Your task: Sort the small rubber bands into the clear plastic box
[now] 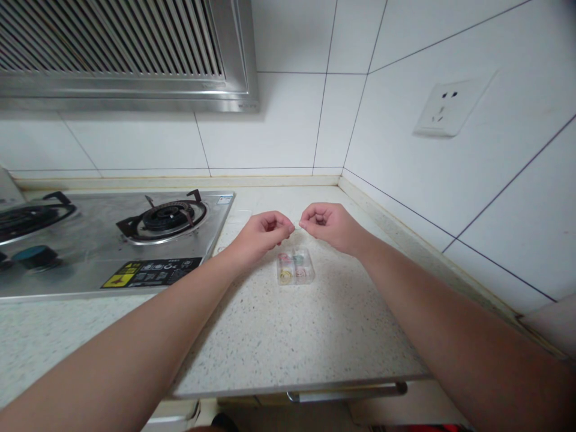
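My left hand [269,231] and my right hand [332,223] face each other above the counter, thumb and forefinger pinched on each. Their fingertips are a small gap apart. Whatever they hold, if anything, is too small to make out. Just below and in front of them lies a clear plastic compartment box [295,267]. Small coloured items sit in its compartments: yellow ones [285,276] at the near left, pinkish ones at the near right and far left, and greenish ones at the far right. Their kind is too small to tell.
A steel gas stove [211,240] with black burners is on the left, under a range hood [238,90]. The speckled counter [292,336] meets white tiled walls behind and to the right. A wall socket [443,108] is on the right. A drawer handle [346,393] runs below the front edge.
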A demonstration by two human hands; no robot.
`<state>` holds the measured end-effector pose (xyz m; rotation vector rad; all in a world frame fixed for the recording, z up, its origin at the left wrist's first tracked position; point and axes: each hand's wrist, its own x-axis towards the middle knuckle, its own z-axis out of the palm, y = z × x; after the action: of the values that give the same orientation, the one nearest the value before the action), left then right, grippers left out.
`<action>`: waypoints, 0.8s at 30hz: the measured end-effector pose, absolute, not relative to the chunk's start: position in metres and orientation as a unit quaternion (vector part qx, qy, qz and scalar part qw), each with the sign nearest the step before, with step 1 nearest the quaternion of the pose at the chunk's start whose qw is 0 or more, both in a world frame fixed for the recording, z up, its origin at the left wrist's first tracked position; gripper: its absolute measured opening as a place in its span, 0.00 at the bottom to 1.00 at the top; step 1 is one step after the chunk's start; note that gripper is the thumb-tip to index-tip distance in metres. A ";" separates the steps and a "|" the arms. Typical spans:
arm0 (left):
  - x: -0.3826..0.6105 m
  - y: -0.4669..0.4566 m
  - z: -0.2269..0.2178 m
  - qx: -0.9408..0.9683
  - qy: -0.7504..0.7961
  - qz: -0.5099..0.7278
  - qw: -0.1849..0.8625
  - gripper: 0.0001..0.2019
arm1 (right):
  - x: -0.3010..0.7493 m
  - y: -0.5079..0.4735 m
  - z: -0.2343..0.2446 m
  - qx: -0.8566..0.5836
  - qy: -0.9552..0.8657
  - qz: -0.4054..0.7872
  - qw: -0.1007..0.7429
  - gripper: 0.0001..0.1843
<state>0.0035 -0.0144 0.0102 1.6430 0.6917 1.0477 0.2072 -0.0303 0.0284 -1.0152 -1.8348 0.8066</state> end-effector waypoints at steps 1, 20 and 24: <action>0.003 -0.014 0.010 0.683 0.286 0.435 0.512 0.12 | 0.207 -0.030 0.028 -0.406 -0.736 0.325 0.433 0.11; 0.003 -0.014 0.007 0.688 0.266 0.431 0.519 0.13 | 0.207 -0.031 0.027 -0.400 -0.740 0.334 0.425 0.11; 0.004 -0.014 0.008 0.681 0.270 0.441 0.518 0.14 | 0.206 -0.030 0.027 -0.395 -0.742 0.331 0.428 0.11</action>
<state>0.0045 -0.0142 0.0075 1.6342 0.6484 1.0585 0.2065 -0.0302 0.0274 -0.9873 -1.8541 0.8277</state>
